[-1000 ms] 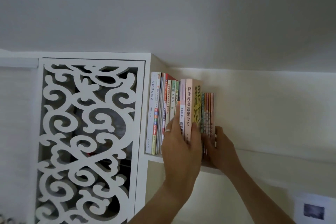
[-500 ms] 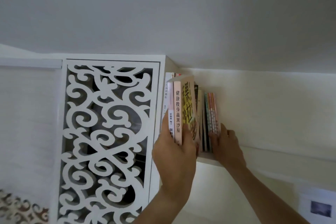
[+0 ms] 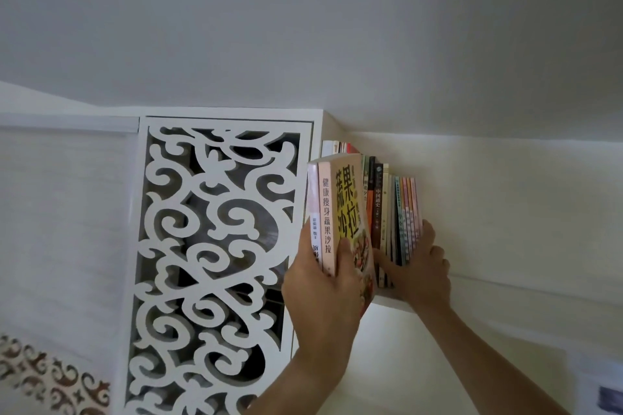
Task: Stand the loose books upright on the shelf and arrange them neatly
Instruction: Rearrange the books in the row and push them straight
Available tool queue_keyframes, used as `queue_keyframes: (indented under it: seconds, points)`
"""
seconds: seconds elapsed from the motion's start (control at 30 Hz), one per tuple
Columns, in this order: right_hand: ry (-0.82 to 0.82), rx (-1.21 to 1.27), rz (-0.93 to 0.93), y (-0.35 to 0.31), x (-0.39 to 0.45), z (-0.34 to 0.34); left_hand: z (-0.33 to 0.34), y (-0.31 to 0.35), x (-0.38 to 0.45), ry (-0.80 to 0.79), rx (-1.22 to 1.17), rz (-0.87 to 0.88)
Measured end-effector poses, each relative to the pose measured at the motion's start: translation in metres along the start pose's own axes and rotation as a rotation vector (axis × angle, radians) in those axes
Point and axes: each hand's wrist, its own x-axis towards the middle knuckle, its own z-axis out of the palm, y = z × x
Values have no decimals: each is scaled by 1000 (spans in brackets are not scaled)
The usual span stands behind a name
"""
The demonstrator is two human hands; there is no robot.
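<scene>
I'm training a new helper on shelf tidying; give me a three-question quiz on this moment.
1. True or false: the left hand grips two books pulled out in front of the row.
2. Which hand touches the thin books at the row's right end? A) left B) right C) neither
3. Fill in: the carved white panel stands to the ____ of the books.

Key: 1 true; 2 B, the right hand; 3 left.

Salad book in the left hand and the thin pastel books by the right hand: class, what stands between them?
In the head view, upright books fill that stretch: between the salad book and the thin pastel books stand several spines, one dark brown spine among them.
</scene>
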Motion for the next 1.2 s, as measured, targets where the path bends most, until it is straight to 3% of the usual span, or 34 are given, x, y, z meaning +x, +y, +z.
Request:
queue_keyframes:
  seconds: [0.3, 0.6, 0.73, 1.03, 1.2]
  points:
    - [57, 55, -51, 6, -2, 1, 8, -4, 9, -2, 0, -12]
    - [112, 141, 71, 3, -1, -8, 22, 3, 5, -62, -15, 50]
    - [198, 63, 117, 9, -6, -16, 44, 6, 11, -84, -11, 38]
    - [176, 38, 96, 27, -3, -19, 127, -28, 34, -129, 137, 96]
    - [170, 51, 70, 31, 1, -17, 151, -53, 41, 26, 319, 199]
